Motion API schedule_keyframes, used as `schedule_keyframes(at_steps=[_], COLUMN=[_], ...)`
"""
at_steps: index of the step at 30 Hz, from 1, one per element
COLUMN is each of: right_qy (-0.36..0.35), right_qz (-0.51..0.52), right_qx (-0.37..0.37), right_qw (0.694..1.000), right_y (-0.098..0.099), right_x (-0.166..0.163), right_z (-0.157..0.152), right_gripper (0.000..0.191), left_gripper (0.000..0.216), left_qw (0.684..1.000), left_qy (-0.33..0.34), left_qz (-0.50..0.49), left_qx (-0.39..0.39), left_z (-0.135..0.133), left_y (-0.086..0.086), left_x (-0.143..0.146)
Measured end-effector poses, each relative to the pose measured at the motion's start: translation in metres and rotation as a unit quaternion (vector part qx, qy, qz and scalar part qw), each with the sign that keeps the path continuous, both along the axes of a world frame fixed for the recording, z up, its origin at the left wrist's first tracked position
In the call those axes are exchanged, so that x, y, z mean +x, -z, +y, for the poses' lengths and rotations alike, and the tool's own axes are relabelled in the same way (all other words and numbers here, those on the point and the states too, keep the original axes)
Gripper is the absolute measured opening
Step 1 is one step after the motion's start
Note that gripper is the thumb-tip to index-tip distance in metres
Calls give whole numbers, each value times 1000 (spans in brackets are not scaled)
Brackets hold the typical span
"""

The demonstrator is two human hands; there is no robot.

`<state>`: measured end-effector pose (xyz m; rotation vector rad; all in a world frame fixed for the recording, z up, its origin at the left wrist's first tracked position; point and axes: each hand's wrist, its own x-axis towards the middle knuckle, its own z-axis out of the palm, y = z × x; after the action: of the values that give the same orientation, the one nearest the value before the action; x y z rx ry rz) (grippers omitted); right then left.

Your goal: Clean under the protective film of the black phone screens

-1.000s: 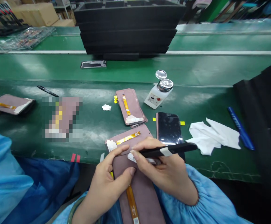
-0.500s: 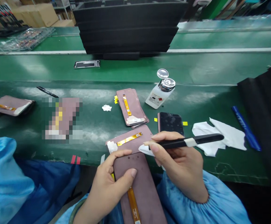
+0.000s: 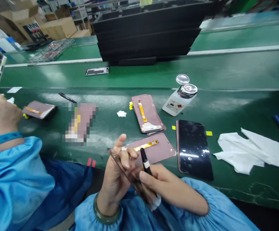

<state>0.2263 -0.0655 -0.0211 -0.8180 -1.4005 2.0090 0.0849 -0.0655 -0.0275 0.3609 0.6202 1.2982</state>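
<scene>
While the view is blurred around our work, we can see that our left hand (image 3: pixel 114 175) curls around a thin brown panel (image 3: pixel 129 175), held tilted at six o'clock of the scene. Our right hand (image 3: pixel 162 182) grips a black tool (image 3: pixel 144 156) close to the panel. Whether the white patch (image 3: pixel 155 204) at its lower end is a wipe, we cannot tell. We judge the present step to be wiping or checking this panel; the next move would call for steady support at the edges. From the panel, white cloths (image 3: pixel 240 157) lie toward three o'clock on the tabletop (image 3: pixel 110 128), and a bottle (image 3: pixel 174 104) stands near one o'clock.
</scene>
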Motion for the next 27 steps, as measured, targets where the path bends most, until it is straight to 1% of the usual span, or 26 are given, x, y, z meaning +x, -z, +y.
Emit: schedule_keyframes(at_steps=[2,3,5,6,7,8,9,10,11,12,13,15,17,19,21,23,24,27], right_qy=[-46,-50,-30,-9,16,43,66,84,95,103,115,171,253,308,329,335,335,320], right_qz=[56,78,94,83,63,35,3,-29,-58,-86,-116,-176,-220,-243,-261,-273,-273,-256], right_qx=[-33,-57,-110,-124,-126,-112,-83,-44,-3,38,78,153,225,288,339,376,388,416], right_qw=[997,994,989,989,990,992,994,995,994,990,983,957,915,874,842,820,814,812], right_y=[0,0,-2,-4,-6,-7,-9,-11,-12,-13,-14,-15,-15,-15,-14,-13,-13,-15], right_x=[-8,-10,-12,-11,-10,-8,-6,-4,-2,1,3,8,11,11,8,5,4,5], right_z=[-2,-2,-3,-3,-3,-3,-4,-4,-4,-5,-6,-7,-8,-8,-8,-8,-8,-8], right_gripper=[61,60,55,53,50,47,43,38,32,29,26,19,11,12,16,16,13,8], left_gripper=[38,35,36,42,54,69,82,85,77,64,54,52,51,52,51,48,47,45], left_qw=[999,999,998,997,997,998,998,998,997,996,994,988,985,984,981,978,977,980], left_qy=[11,16,28,33,38,46,52,59,66,70,66,51,48,54,56,53,50,51], left_qz=[-37,-41,-21,-7,2,0,-7,-7,8,33,63,109,115,115,130,153,163,155], left_qx=[-17,-33,-60,-64,-63,-53,-38,-26,-27,-38,-55,-97,-119,-124,-131,-134,-131,-114], left_z=[1,2,4,4,4,2,0,-3,-6,-10,-13,-18,-20,-20,-21,-23,-23,-25], left_y=[1,1,-4,-7,-11,-16,-20,-24,-28,-32,-34,-38,-40,-40,-39,-37,-36,-35], left_x=[4,5,5,4,1,-2,-6,-9,-13,-16,-17,-18,-15,-12,-9,-8,-8,-8])
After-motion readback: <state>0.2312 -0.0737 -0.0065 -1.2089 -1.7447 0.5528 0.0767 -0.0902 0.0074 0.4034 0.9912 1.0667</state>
